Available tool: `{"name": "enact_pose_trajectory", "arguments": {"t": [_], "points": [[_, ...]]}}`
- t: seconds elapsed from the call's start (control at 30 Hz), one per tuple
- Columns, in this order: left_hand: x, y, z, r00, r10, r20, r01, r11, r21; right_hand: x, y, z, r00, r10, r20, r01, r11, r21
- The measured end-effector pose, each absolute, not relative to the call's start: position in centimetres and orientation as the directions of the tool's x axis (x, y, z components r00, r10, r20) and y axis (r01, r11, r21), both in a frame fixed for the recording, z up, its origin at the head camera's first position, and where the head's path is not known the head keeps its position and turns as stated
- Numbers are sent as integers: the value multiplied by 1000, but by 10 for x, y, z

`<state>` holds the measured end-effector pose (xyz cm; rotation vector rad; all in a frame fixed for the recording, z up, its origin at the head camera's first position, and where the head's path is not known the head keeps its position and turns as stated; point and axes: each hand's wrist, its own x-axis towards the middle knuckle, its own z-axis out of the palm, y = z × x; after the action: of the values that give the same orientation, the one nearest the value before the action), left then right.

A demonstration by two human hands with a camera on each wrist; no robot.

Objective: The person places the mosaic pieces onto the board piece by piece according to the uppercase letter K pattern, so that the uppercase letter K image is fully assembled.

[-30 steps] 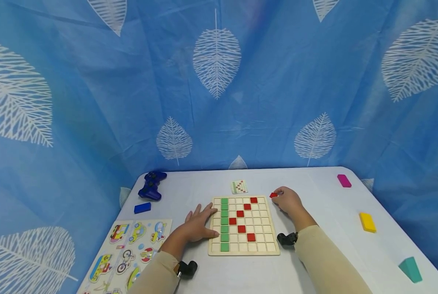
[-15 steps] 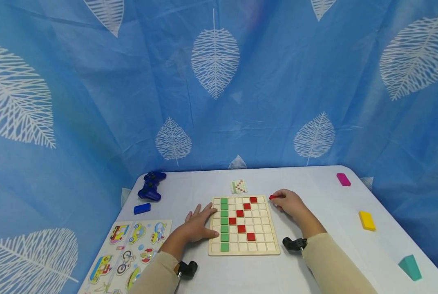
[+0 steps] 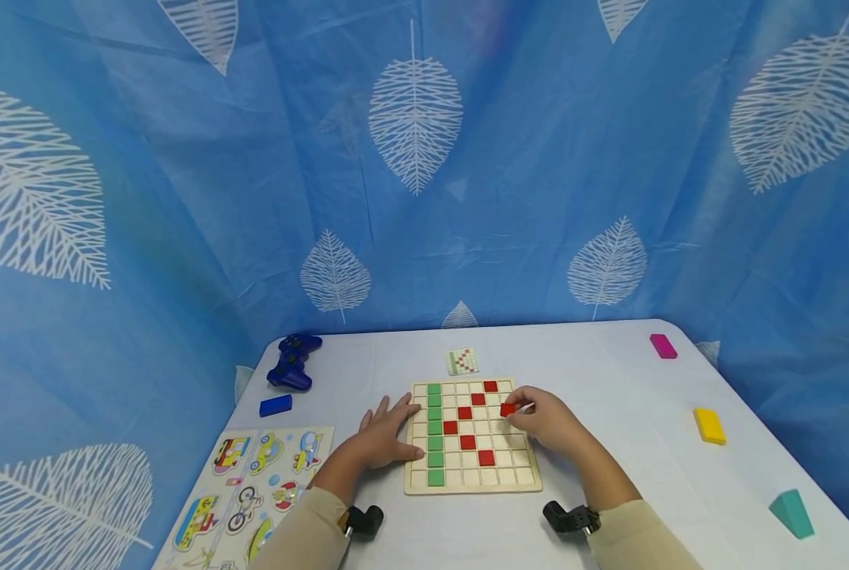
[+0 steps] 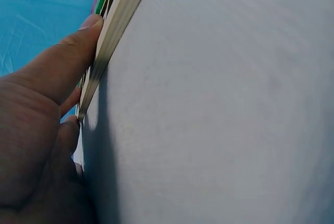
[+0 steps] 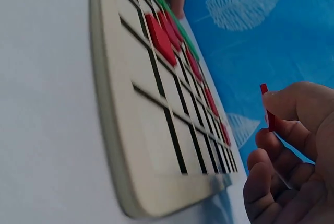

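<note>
A wooden grid board (image 3: 473, 488) lies on the white table. One column near its left side holds green square tiles (image 3: 435, 443), and several red tiles (image 3: 486, 458) form a bent diagonal line on it. My right hand (image 3: 549, 419) pinches a red square tile (image 3: 508, 409) between thumb and fingers over the right part of the board. In the right wrist view that red tile (image 5: 267, 108) shows edge-on, raised above the grid. My left hand (image 3: 383, 438) rests with fingers spread against the board's left edge; its thumb (image 4: 78, 51) touches the rim in the left wrist view.
A small pattern card (image 3: 463, 362) lies behind the board. To the left are a blue game controller (image 3: 294, 362), a blue block (image 3: 276, 405) and a picture puzzle (image 3: 242, 495). Pink (image 3: 663, 346), yellow (image 3: 710, 426) and teal (image 3: 792, 513) blocks stand along the right side.
My right hand has moved left and nearer from beside the board's far right corner, bringing the red tile over the grid. My left hand has stayed at the left edge.
</note>
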<state>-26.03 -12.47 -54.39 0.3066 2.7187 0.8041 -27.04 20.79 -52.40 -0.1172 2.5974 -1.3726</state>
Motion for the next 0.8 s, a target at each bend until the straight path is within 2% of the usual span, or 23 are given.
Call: {"name": "enact_pose_trajectory", "arguments": {"t": [0.23,0.43,0.8], "points": [[-261,-125,-545,-936,281,-214,119,820,560,-243,200,-525,-931,-318,-177,-54,601,-797],[-262,-126,-544,-938,275,-211,114,821,560,-231,202,-525,-880,-430,-205,-93,577,-811],[-261,-126,-543,-934,286,-216,120,817,565,-226,206,-534,-867,-479,-139,-206,598,-775]]}}
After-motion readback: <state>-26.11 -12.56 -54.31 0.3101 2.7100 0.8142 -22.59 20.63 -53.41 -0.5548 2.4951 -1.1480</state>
